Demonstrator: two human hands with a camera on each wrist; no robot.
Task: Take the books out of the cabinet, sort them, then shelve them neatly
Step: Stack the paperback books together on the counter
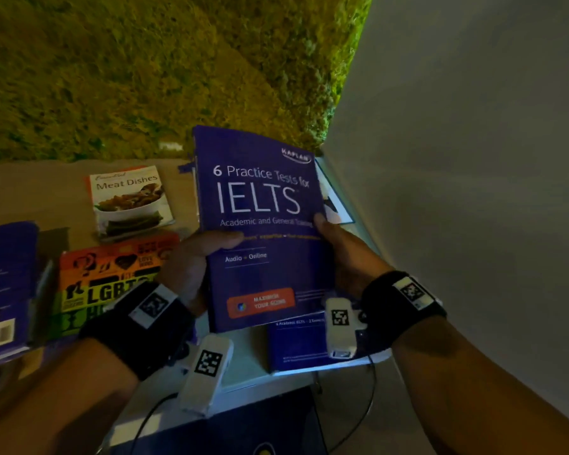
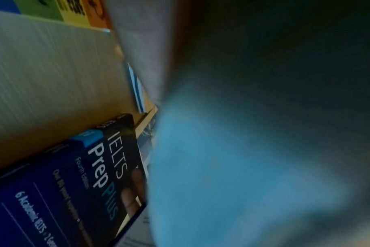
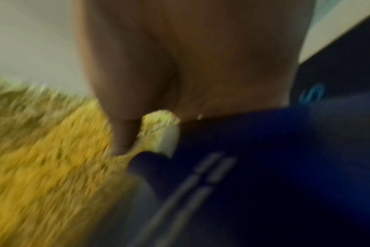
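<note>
Both hands hold the purple test book up over the tabletop: the left hand grips its left edge, thumb on the cover, and the right hand pinches its right edge. A cookbook and a rainbow book lie flat to the left.

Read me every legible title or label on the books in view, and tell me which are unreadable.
Held purple book: "KAPLAN", "6 Practice Tests for IELTS", "Audio + Online"; lower lines blurred.
Cookbook: "Meat Dishes".
Rainbow book: "LGBT"; rest hidden.
Dark blue book: "IELTS Prep Plus", "Fourth Edition".
Left purple book: unreadable.
</note>
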